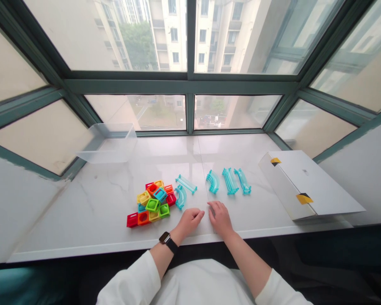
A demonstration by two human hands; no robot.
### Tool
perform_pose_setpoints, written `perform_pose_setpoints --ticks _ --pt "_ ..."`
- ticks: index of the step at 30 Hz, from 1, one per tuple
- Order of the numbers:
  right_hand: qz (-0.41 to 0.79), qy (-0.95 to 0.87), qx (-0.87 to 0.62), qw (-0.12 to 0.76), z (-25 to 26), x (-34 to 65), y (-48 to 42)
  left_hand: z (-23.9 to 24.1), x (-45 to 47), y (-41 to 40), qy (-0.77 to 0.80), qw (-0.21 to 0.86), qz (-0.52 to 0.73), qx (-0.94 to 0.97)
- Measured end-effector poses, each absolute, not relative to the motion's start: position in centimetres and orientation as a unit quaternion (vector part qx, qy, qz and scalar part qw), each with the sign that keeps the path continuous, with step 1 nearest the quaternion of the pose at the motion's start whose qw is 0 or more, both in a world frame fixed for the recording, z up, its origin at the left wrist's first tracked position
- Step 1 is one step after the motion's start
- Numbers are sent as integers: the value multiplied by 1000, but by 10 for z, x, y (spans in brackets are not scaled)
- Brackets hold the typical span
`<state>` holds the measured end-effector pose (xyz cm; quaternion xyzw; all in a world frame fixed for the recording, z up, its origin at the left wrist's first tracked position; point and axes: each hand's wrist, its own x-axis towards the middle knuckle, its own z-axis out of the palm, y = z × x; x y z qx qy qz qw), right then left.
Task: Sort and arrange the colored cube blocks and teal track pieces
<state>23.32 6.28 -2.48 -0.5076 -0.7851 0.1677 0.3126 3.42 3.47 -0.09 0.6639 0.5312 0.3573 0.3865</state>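
Note:
My left hand, with a black watch on its wrist, rests loosely closed near the counter's front edge, with nothing visible in it. Just right of it lies my right hand, palm down, its fingers slightly bent and holding nothing. Left of my hands is a pile of colourful hollow cube blocks. Beside that pile lie a clear blue straight track piece and a curved one. Beyond my right hand are more clear blue track pieces: a curved one, straight ones and another curved one.
A clear plastic bin stands at the back left of the white marbled counter. At the right is a white box with black-and-yellow tape. Windows with green frames enclose the counter's back and sides.

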Motion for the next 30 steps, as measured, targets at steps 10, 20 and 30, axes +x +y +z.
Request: perform_pose_setpoints --ticks 10,20,30 --pt "166 -793 -529 252 -23 154 109 -3 26 18 550 339 374 665" --pt "191 -779 -553 225 -9 137 130 2 26 19 553 330 377 666" --pt "251 -743 -558 270 -12 197 71 3 25 19 547 336 376 668"
